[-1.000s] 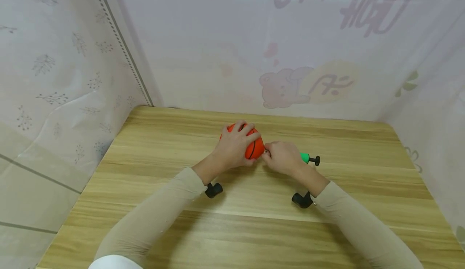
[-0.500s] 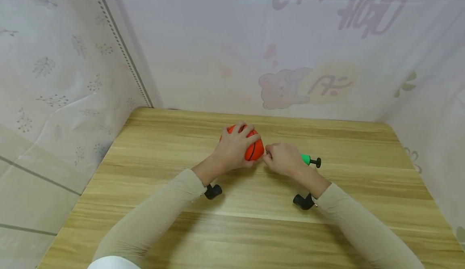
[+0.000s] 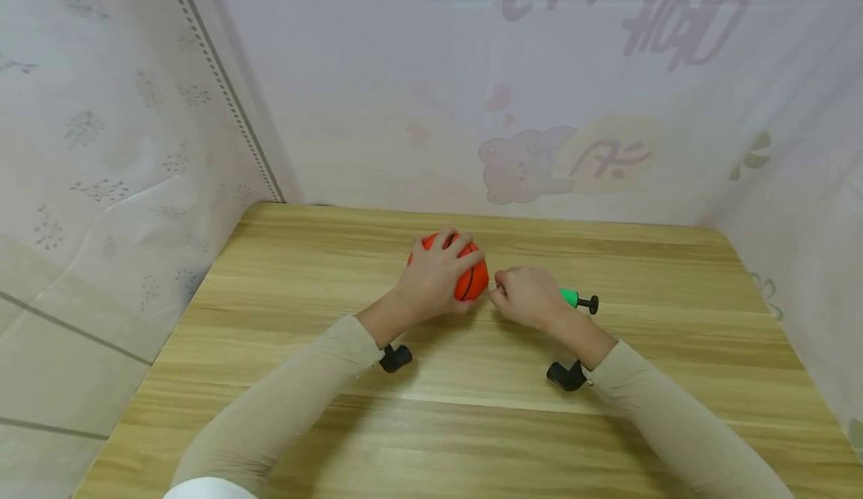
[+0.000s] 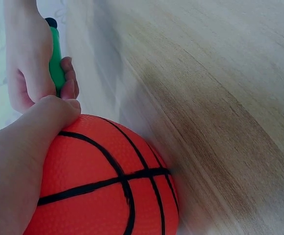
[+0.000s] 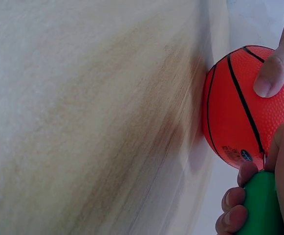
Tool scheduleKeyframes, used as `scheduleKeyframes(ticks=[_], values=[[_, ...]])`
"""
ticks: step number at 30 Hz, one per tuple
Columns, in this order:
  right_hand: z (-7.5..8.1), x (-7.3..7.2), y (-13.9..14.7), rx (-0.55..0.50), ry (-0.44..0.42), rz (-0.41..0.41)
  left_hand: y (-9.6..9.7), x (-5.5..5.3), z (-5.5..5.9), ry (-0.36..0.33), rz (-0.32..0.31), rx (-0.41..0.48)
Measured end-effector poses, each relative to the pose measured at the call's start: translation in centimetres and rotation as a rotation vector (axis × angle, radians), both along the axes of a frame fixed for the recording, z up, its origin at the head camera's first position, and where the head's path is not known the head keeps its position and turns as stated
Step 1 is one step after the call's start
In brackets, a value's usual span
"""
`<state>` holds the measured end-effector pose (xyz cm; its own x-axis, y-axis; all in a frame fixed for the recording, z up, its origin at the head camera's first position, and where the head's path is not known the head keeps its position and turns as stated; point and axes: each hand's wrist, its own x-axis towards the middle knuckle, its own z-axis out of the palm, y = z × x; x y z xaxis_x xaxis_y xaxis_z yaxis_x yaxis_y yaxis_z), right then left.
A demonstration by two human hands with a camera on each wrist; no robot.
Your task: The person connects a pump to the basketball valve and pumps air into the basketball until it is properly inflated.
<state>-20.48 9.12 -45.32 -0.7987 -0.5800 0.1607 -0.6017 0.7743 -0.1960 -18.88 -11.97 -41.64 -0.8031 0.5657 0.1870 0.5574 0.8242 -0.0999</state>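
A small orange basketball (image 3: 475, 280) with black lines rests on the wooden table. My left hand (image 3: 431, 278) grips it from above with spread fingers; its thumb lies along the ball in the left wrist view. Just to the right, my right hand (image 3: 533, 298) is wrapped round a green hand pump (image 3: 569, 297), whose black plunger handle (image 3: 589, 305) sticks out on the far side. A thin metal needle (image 5: 264, 160) runs from the pump to the ball's surface; how deep it goes cannot be seen. Part of the ball is hidden under my left hand.
The wooden table (image 3: 445, 439) reaches back to a pale printed curtain (image 3: 377, 94). A black fitting (image 3: 395, 358) shows by the left wrist, another black fitting (image 3: 566, 376) by the right wrist.
My right hand and the pump have shifted slightly right, so the gap to the basketball is a little wider and more needle shows. The left hand holds the ball almost still.
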Motion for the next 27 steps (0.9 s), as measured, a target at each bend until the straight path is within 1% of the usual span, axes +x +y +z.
scheduleKeyframes(ticks=[8, 15, 18, 22, 27], values=[[-0.1, 0.1, 0.2, -0.005, -0.023, -0.007, 0.1, 0.0, -0.2, 0.001, -0.002, -0.007], [-0.2, 0.1, 0.3, -0.02, -0.015, -0.006, 0.1, 0.1, -0.1, -0.001, -0.003, 0.001], [-0.2, 0.2, 0.3, -0.015, -0.025, -0.013, 0.1, 0.2, 0.0, 0.006, -0.002, 0.0], [-0.1, 0.2, 0.5, -0.016, -0.045, -0.001, 0.0, 0.2, 0.0, 0.014, -0.006, 0.003], [0.0, -0.1, 1.7, -0.024, -0.079, -0.014, -0.3, 0.2, -0.1, 0.01, 0.008, 0.017]])
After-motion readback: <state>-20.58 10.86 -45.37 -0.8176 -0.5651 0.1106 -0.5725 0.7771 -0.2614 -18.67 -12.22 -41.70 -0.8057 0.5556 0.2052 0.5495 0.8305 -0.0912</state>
